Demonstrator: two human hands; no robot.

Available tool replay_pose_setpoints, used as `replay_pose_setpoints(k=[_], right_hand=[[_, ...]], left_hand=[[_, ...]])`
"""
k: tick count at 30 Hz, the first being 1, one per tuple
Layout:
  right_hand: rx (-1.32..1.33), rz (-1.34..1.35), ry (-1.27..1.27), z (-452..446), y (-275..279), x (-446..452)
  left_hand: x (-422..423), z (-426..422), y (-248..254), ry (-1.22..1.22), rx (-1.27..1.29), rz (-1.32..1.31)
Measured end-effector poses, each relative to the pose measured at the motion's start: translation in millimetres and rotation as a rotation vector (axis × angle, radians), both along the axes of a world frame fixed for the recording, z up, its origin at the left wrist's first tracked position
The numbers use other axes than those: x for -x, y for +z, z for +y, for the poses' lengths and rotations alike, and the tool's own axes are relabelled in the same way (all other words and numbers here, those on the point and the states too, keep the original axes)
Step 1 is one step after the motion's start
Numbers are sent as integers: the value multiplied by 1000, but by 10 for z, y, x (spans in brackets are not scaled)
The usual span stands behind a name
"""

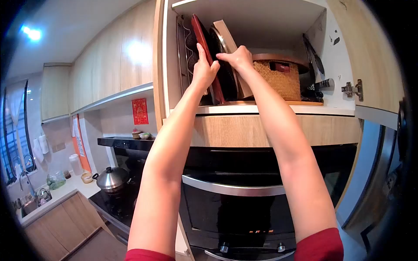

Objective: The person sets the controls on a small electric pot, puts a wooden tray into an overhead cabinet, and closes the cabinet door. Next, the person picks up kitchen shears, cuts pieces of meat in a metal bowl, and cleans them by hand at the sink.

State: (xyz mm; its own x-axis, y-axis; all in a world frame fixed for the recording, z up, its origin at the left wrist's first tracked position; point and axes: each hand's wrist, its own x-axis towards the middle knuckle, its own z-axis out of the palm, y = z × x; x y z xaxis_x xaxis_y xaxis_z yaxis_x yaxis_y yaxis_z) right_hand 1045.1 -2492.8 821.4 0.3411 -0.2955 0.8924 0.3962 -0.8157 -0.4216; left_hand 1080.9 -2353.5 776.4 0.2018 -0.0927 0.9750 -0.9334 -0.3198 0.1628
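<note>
Pale wood-fronted cabinets (111,65) are lining the kitchen, and a lidded pot (112,179) is sitting on the black stove top (114,203) at the left, near a white surface (83,187) running towards the sink. Above a black oven (235,213), one cupboard (252,21) is standing open, its door (376,48) swinging out at the right. Inside, a dark red board (201,35) is leaning on edge towards the left; the left hand (205,69) is grasping it, fingers extending along one side and thumb resting at the other. Just beside it, a dark round piece with a silvery rim (217,38) and a light board (226,34) are leaning too. The right hand (238,57) is reaching over these, thumb pointing left; its fingers are mostly hiding from view, so whether they are clenching anything I cannot tell. A wicker basket (272,83) is standing near that hand, black utensils (314,56) hanging beyond.
</note>
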Motion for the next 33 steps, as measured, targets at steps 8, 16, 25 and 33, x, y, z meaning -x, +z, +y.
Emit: replay_pose_setpoints(k=[8,16,25,33], right_hand=[[67,65,100,-188,-12,-119],[233,411,88,-81,-129,216],[242,144,-210,101,-190,-23],[-4,409,26,79,-125,52]], left_hand=[[-255,-168,65,651,-46,-108],[-106,-14,-169,643,-69,-283],[-136,-22,-204,661,-223,-150],[-128,21,-280,742,-399,-122]])
